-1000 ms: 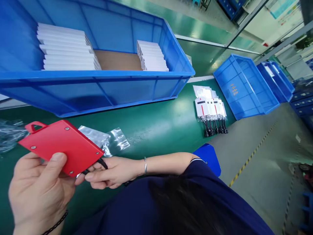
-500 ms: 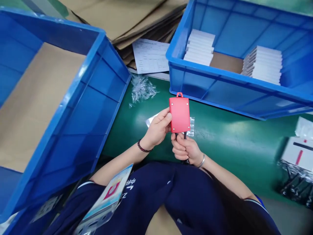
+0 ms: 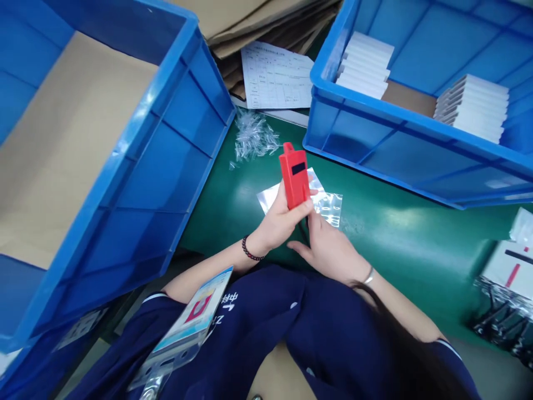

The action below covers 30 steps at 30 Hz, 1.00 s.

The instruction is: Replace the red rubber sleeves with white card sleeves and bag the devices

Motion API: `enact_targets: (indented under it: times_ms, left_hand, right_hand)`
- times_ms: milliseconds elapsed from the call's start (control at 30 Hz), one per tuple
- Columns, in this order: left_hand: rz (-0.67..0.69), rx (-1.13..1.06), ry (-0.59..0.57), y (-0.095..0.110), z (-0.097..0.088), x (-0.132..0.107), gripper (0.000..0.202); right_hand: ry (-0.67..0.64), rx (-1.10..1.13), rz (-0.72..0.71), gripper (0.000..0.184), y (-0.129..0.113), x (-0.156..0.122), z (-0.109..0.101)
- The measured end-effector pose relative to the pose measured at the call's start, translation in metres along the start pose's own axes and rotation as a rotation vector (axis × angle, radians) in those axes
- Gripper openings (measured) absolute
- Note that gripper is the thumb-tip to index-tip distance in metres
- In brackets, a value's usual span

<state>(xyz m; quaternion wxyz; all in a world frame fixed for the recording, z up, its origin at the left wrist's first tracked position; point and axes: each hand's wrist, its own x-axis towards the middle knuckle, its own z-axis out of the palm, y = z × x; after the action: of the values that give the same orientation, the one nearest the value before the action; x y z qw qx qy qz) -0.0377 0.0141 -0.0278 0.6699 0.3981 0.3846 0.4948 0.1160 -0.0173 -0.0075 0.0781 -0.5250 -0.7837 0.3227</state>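
My left hand grips a red flat device by its lower end, holding it upright and turned edge-on so a dark slot on its side shows. My right hand sits just below and to the right, fingers closed around the black cable that hangs from the device's bottom. Under both hands a clear plastic bag lies flat on the green table.
A large blue bin lined with cardboard stands at the left. Another blue bin at the right back holds white boxes. Loose clear bags, a paper form and bagged cables lie around.
The view swung from the right side down to my lap. The red device has been turned from its flat back to edge-on, and my right hand has shifted lower on the cable.
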Motion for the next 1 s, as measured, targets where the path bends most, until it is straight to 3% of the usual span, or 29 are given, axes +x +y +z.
enact_targets:
  times_ms: [67,133,200,267,400,700,1000]
  left_hand:
    - [-0.124,-0.077,-0.039,0.010,-0.011,0.001,0.053]
    - [-0.256,-0.156,-0.140,0.021,-0.022,0.001,0.055]
    - [-0.332,-0.210,-0.218,0.027,-0.029,-0.003,0.058]
    - [-0.383,-0.231,-0.247,0.029,-0.030,-0.008,0.060]
    - [-0.433,-0.172,-0.209,0.026,-0.023,-0.018,0.062]
    - [-0.310,0.077,-0.192,0.026,-0.019,-0.026,0.054]
    - [-0.296,0.117,-0.211,0.023,-0.024,-0.027,0.065]
  right_hand:
    - [0.043,-0.105,-0.177,0.042,-0.001,0.001,-0.022]
    - [0.264,-0.075,-0.311,0.024,0.001,0.007,-0.041]
    - [0.479,-0.030,-0.371,0.013,0.003,0.019,-0.052]
    - [0.547,0.015,-0.389,0.006,0.003,0.032,-0.052]
    - [0.465,0.154,-0.356,0.004,0.000,0.050,-0.039]
    - [0.297,0.448,-0.308,0.005,0.001,0.052,-0.037]
    - [0.292,0.442,-0.261,0.008,-0.003,0.055,-0.034]
